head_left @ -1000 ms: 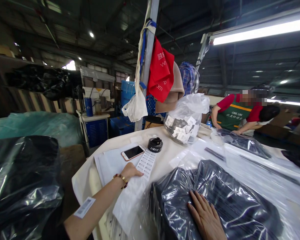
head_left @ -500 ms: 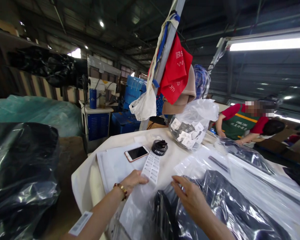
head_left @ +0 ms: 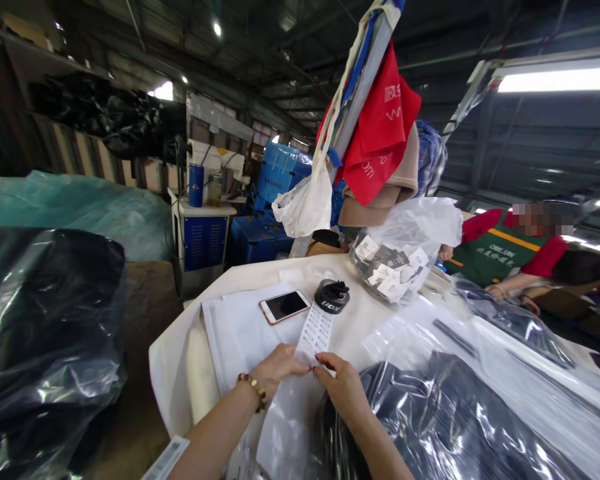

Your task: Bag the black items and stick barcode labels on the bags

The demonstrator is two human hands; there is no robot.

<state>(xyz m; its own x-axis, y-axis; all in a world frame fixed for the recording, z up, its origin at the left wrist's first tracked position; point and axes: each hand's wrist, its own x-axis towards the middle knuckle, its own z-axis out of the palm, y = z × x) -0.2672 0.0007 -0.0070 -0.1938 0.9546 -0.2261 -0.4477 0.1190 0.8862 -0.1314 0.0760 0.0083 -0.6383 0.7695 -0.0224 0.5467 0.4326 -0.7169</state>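
A sheet of white barcode labels [head_left: 318,328] lies on the table, its far end under or against a round black roll [head_left: 332,297] with white lettering. My left hand [head_left: 278,368], wearing a bead bracelet, pinches the sheet's near left edge between thumb and fingers. At the near right corner of that sheet, my right hand [head_left: 344,388] has its thumb and forefinger closed together. Whether a loosened label is between them cannot be made out. Beneath and beside both hands is a dark garment in clear plastic [head_left: 445,413].
A phone [head_left: 285,307] lies on white packaging left of the roll. Behind stands a clear bag of tags [head_left: 393,270]. A red cloth [head_left: 380,127] and a white bag [head_left: 307,203] hang from a slanted post. A co-worker [head_left: 505,250] bends over the table at right.
My right hand has moved left and closed its fingertips at the label sheet's near edge. My left hand keeps its pinch on the sheet. The view has shifted slightly.
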